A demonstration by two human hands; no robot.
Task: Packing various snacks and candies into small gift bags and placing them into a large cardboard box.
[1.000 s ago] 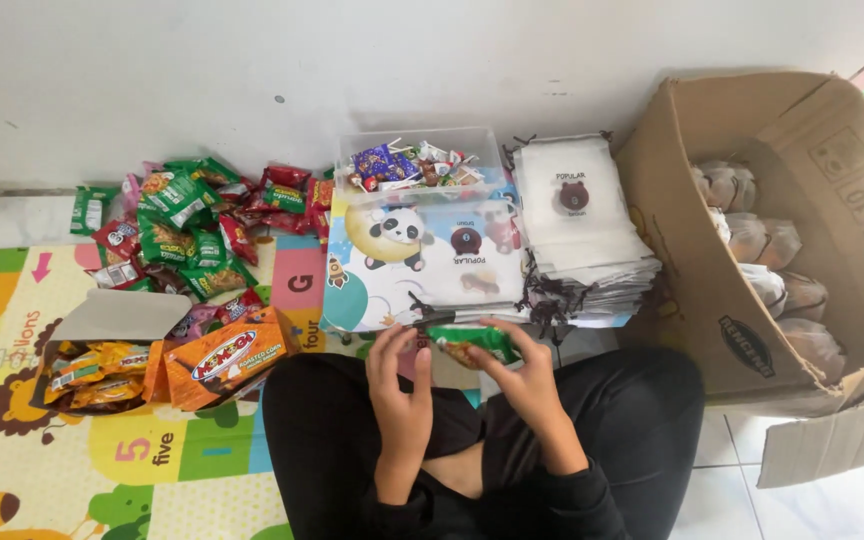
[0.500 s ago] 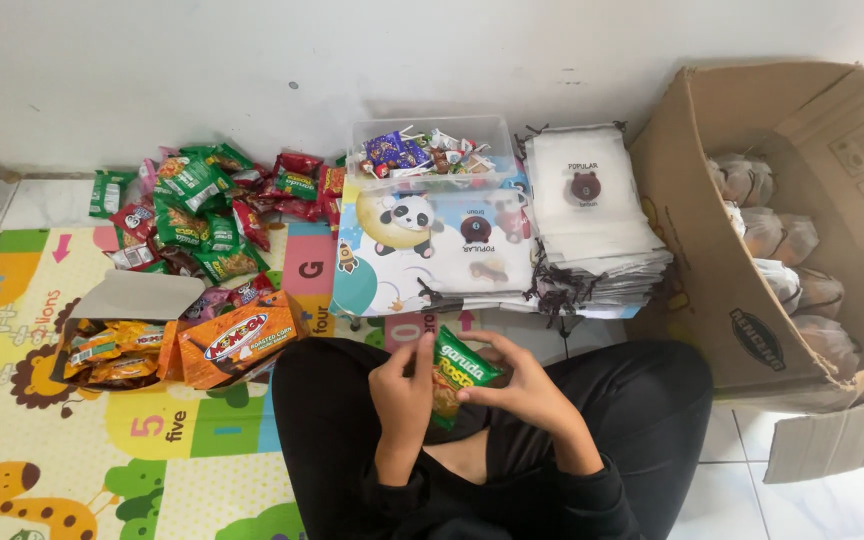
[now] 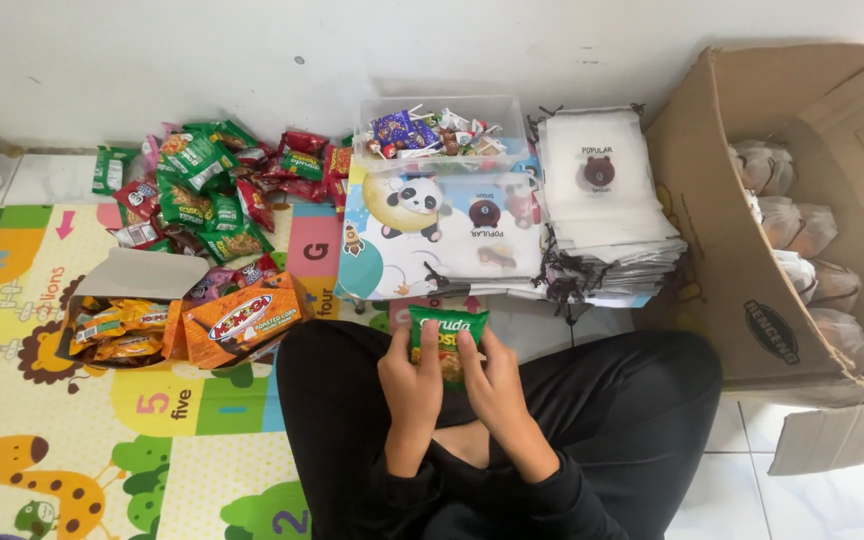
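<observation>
Green snack packet (image 3: 448, 340) — upright, held over lap.

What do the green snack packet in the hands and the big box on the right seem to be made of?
Green snack packet, held by left hand and right hand: probably glossy printed plastic film, judging by its sheen and crimped top edge. Big box: matte brown corrugated cardboard, with creased, bent flaps.

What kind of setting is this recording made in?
Probably a home floor used for packing snack bags: a children's play mat, a pile of snack packets, stacked drawstring pouches and a cardboard box of filled bags.
</observation>
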